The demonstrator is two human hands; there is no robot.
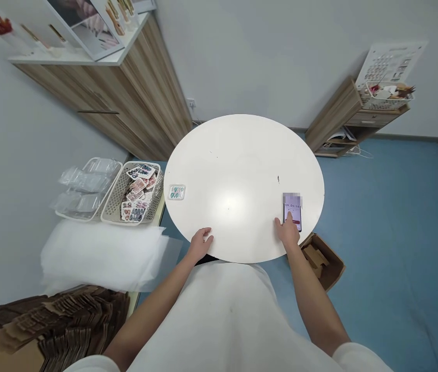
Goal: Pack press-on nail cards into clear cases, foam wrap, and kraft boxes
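Observation:
My right hand (289, 232) reaches over a smartphone (297, 211) lying on the right side of the white oval table (242, 150). One finger touches the lower part of its lit screen, which shows a timer; the thumb is held apart. My left hand (200, 243) rests at the table's front edge, fingers and thumb apart, holding nothing. On the table's left side lies a small clear case of press-on nails (177, 192), with teal and pale pieces inside.
Left of the table stand a white basket (114, 199) of nail cards and another basket (95, 214) of clear plastic packs. White sheets (98, 253) and folded brown cardboard (82, 320) lie nearer. An open cardboard box (333, 266) sits on the floor at right. Cabinets (156, 82) stand behind.

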